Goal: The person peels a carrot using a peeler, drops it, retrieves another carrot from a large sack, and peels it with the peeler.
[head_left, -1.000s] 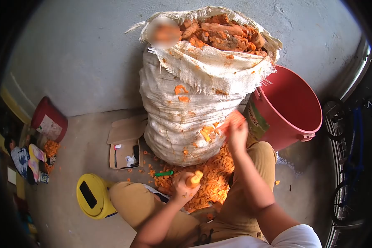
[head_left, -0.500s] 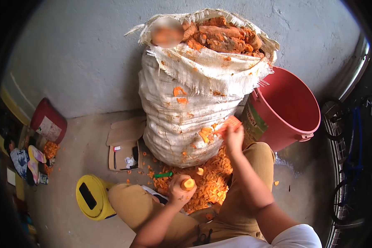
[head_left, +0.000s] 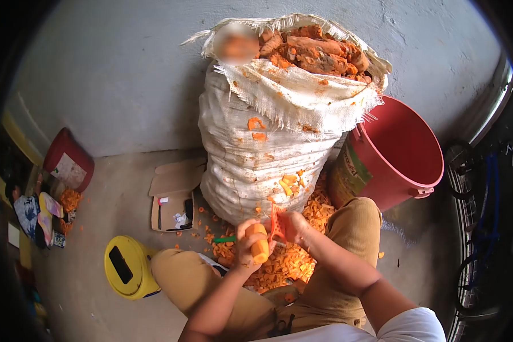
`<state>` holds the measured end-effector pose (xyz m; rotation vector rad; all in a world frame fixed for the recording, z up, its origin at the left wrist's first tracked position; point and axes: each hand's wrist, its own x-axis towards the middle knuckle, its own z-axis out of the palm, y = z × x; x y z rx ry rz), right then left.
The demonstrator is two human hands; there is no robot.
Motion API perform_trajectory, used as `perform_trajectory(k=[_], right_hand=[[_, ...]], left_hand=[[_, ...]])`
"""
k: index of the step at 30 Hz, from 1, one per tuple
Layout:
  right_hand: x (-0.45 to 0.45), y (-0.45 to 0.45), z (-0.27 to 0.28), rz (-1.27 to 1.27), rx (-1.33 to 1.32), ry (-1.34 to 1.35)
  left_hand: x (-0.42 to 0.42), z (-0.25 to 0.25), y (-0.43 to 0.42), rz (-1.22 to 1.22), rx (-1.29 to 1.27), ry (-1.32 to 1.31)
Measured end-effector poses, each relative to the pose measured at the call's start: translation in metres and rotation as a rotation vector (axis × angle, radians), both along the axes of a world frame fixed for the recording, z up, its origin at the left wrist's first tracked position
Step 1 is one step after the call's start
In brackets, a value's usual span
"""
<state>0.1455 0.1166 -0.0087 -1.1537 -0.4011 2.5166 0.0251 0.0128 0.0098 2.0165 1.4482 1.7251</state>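
Observation:
My left hand (head_left: 247, 244) is wrapped around a thick, bright orange carrot (head_left: 259, 244), its surface faceted and its near end cut flat. Close beside it, my right hand (head_left: 295, 227) grips an orange-red peeler (head_left: 277, 223), held near the far side of the carrot. Whether the blade touches the carrot I cannot tell. Under both hands, between my legs, lies a heap of orange peelings (head_left: 293, 263). A green-handled tool (head_left: 224, 239) rests at the heap's left edge.
A tall white woven sack (head_left: 256, 165) of dirty carrots (head_left: 319, 54) stands ahead by the wall. Right of it is a red bucket (head_left: 399, 159). An open cardboard box (head_left: 159, 214) and a yellow container (head_left: 132, 285) with a phone (head_left: 119, 264) sit left. A bicycle (head_left: 484, 211) is far right.
My right hand has come down and left with the peeler, from beside the sack to the carrot. My left hand has risen slightly, and the carrot's side now shows.

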Motion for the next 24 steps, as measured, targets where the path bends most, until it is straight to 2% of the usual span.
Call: perform_trajectory(k=[1, 6, 9, 10, 13, 14, 18, 21, 22, 23, 24], right_hand=[[-0.004, -0.002, -0.008, 0.034, -0.065, 0.152], [-0.004, -0.01, 0.016, 0.055, -0.067, 0.23], [-0.002, 0.001, 0.004, -0.112, 0.012, 0.214], [0.001, 0.003, 0.009, -0.096, 0.009, 0.193], [0.0, 0.002, 0.018, -0.185, 0.079, 0.153], [0.002, 0.003, 0.016, -0.189, 0.068, 0.179], [0.007, 0.009, 0.013, -0.171, 0.12, 0.323], [0.006, 0.004, 0.027, -0.127, 0.199, 0.345], [0.006, 0.005, 0.023, -0.064, 0.19, 0.362], [0.006, 0.003, 0.024, -0.054, 0.247, 0.37], [0.004, -0.001, 0.031, -0.043, 0.302, 0.377]], left_hand=[[0.001, 0.0, 0.0, 0.027, 0.014, 0.041], [0.002, -0.003, -0.004, 0.042, -0.265, 0.123], [0.0, -0.016, -0.001, 0.132, -0.423, 0.179], [0.001, -0.021, -0.003, 0.046, -0.568, -0.079], [0.003, -0.014, -0.016, -0.694, -1.019, -1.007], [0.0, -0.01, -0.013, -0.841, -1.087, -1.073], [-0.006, 0.011, -0.008, -1.078, -0.899, -1.115], [-0.002, -0.005, -0.006, -0.884, -0.978, -1.274], [0.003, -0.006, -0.005, -0.717, -0.949, -1.309], [0.006, -0.01, -0.006, -0.549, -0.943, -1.262], [0.005, -0.013, -0.005, -0.481, -0.977, -1.094]])
